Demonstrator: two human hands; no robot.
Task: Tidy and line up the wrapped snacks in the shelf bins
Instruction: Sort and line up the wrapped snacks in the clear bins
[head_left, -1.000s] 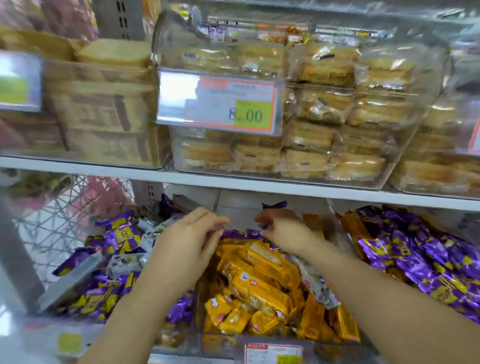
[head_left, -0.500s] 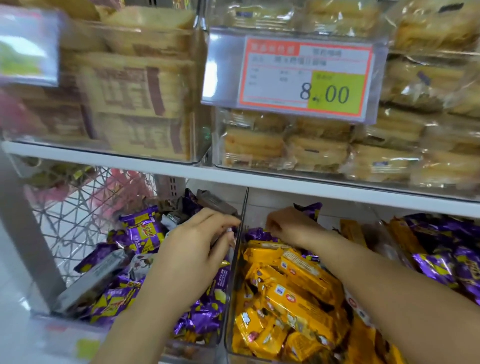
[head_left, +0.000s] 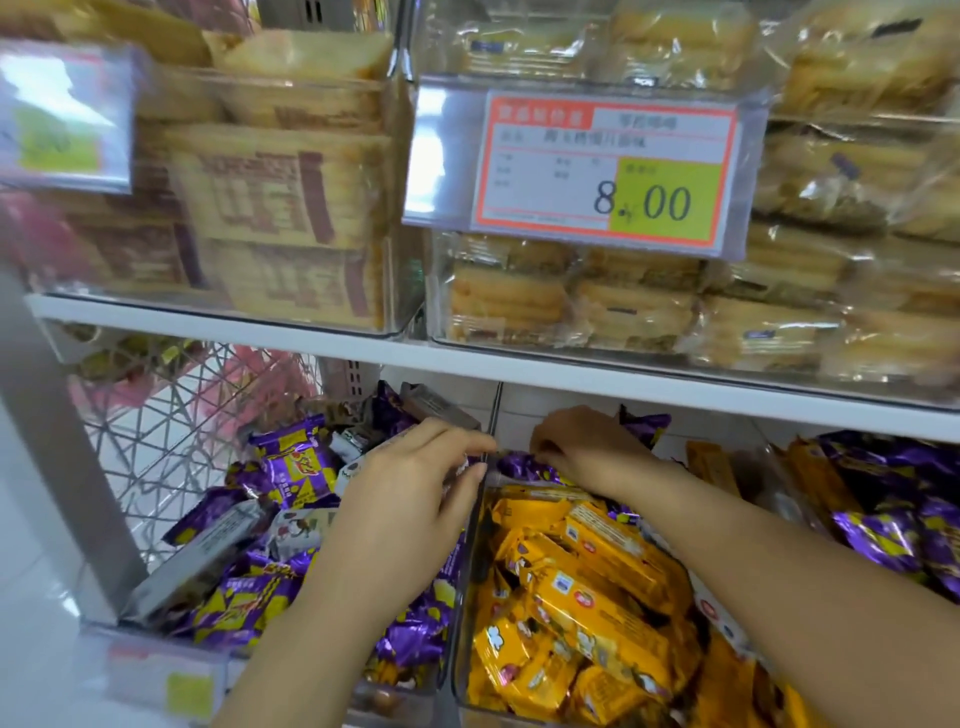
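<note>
On the lower shelf a clear bin (head_left: 470, 566) holds yellow wrapped snacks (head_left: 597, 582), and the bin to its left holds purple wrapped snacks (head_left: 291, 457) mixed with grey and white packs. My left hand (head_left: 410, 493) reaches over the left bin, fingers curled at the clear divider wall; whether it grips something is unclear. My right hand (head_left: 576, 447) is at the back of the yellow bin, fingers pinched on a purple wrapped snack (head_left: 524, 465) lying there. More purple snacks (head_left: 883, 499) fill the bin to the right.
The white shelf board (head_left: 623, 384) hangs low over both hands. Above it stand clear bins of wrapped pastries (head_left: 623, 312) and boxed biscuits (head_left: 270, 208), with a price tag reading 8.00 (head_left: 602, 166). A wire mesh panel (head_left: 171, 441) closes the left side.
The view has moved closer and to the left. Both hands stay at the back of the bins near the divider; the right hand has closed down onto the purple snack.
</note>
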